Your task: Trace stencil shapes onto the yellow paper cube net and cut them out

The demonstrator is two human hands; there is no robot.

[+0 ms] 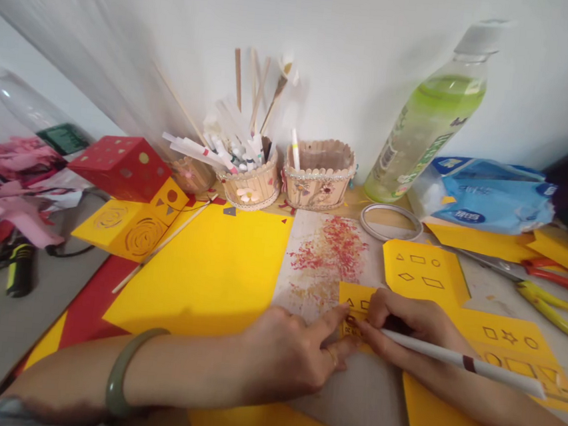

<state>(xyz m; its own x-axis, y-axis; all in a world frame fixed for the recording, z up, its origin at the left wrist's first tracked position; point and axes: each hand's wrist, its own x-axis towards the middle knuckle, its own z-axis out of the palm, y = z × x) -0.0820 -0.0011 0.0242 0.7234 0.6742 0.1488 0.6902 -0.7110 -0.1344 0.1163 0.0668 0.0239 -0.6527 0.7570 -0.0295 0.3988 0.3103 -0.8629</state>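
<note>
A small yellow piece of paper (355, 293) with dark hand-drawn shapes lies on the grey board, partly covered by my fingers. Two spread fingertips of my left hand (296, 348) press down its left and lower edge; a green bangle is on that wrist and a ring on one finger. My right hand (407, 322) is closed around a white marker pen (431, 351) with a dark red band. The pen's tip is at the paper, hidden by the fingers. To the right are a yellow piece with shapes (416, 269) and another drawn yellow strip (513, 335).
Left are a large yellow sheet (214, 260), a red and yellow box (127, 171) and a pink glue gun (25, 218). Behind stand a marker holder (251, 186), a stick basket (320, 183) and a green drink bottle (422, 129). Scissors (504, 266) lie right, near a blue packet (491, 196).
</note>
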